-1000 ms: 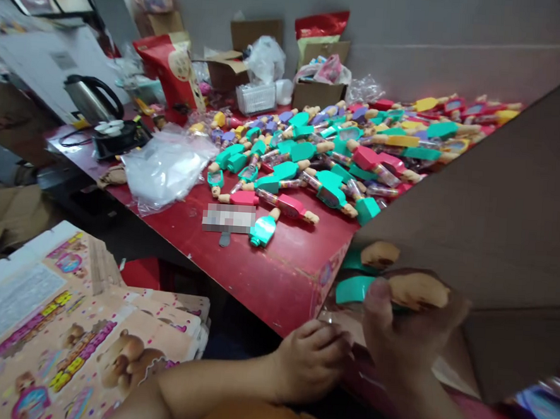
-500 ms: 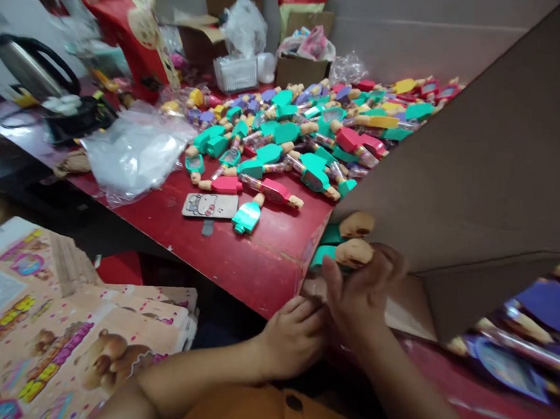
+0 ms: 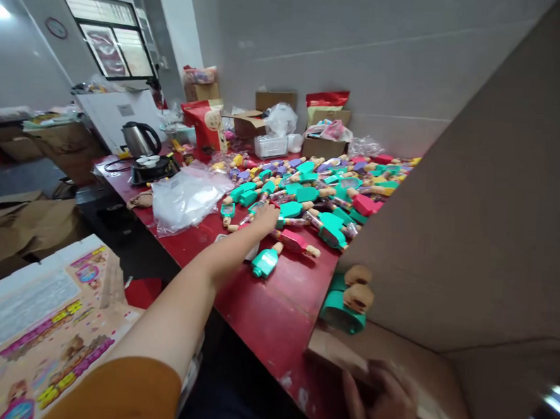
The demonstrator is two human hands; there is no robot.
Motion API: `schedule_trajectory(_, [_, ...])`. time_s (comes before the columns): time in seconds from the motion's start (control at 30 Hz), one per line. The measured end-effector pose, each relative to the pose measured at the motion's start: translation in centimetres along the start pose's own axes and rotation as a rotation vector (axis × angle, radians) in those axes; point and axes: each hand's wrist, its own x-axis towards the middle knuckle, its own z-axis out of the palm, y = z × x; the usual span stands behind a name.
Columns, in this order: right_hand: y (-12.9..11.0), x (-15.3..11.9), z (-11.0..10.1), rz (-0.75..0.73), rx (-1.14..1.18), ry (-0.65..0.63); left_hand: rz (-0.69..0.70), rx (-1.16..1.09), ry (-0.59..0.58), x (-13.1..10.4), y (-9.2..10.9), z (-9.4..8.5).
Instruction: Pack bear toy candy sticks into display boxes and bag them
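Note:
My left hand (image 3: 266, 219) reaches into the front of a pile of colourful toy bottles (image 3: 304, 193) on the red table; its fingertips are hidden among them. Low on the right, my right hand (image 3: 385, 399) is blurred at the near edge of an open cardboard box (image 3: 472, 234); what its fingers do is unclear. Two green toys with tan bear-shaped tops (image 3: 344, 311) lie inside the box by its left side. A single green toy (image 3: 266, 262) rests apart on the table, below my left hand.
Printed bear cartons (image 3: 77, 336) are stacked at the lower left. On the red table (image 3: 273, 323) are clear plastic bags (image 3: 185, 200), a kettle (image 3: 139, 139), a red pouch (image 3: 204, 126) and small boxes at the back. More toys show at the lower right edge.
My left hand has moved from beside my right hand, forward to the toy pile. My right hand is now lower, away from the two green toys. The view has tilted up.

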Motion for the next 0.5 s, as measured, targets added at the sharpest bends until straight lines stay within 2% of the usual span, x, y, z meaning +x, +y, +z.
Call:
schedule_trajectory(0.1, [-0.6,1.1,-0.8,0.009,0.109,0.053,0.043,0.012,0.102,-0.6,-0.9,-1.1])
schedule_trajectory(0.17, [-0.8,1.6,-1.9,0.067,0.158,0.106,0.069,0.019,0.245,-2.6,-2.3,-2.8])
schedule_trajectory(0.23, [-0.9,1.8,-3.1,0.129,0.223,0.110,0.110,0.022,0.414,-6.1,-3.6,-4.7])
schedule_trajectory(0.3, [-1.5,1.9,-4.3,0.199,0.412,0.020,0.202,0.014,0.541,-10.8,-3.8,-6.5])
schedule_trajectory(0.37, [-2.7,2.5,-5.1,0.333,0.743,-0.176,0.395,-0.011,0.609,-15.6,-2.2,-7.6])
schedule_trajectory(0.4, [-3.5,2.9,-5.5,0.405,0.922,-0.282,0.548,-0.039,0.655,-17.7,-0.7,-7.9])
schedule_trajectory(0.43, [-4.3,3.5,-5.7,0.469,1.071,-0.380,0.805,-0.076,0.730,-19.5,1.0,-7.9])
schedule_trajectory(0.5, [-5.7,4.7,-6.1,0.564,1.199,-0.527,1.106,-0.194,0.834,-22.0,4.6,-7.3])
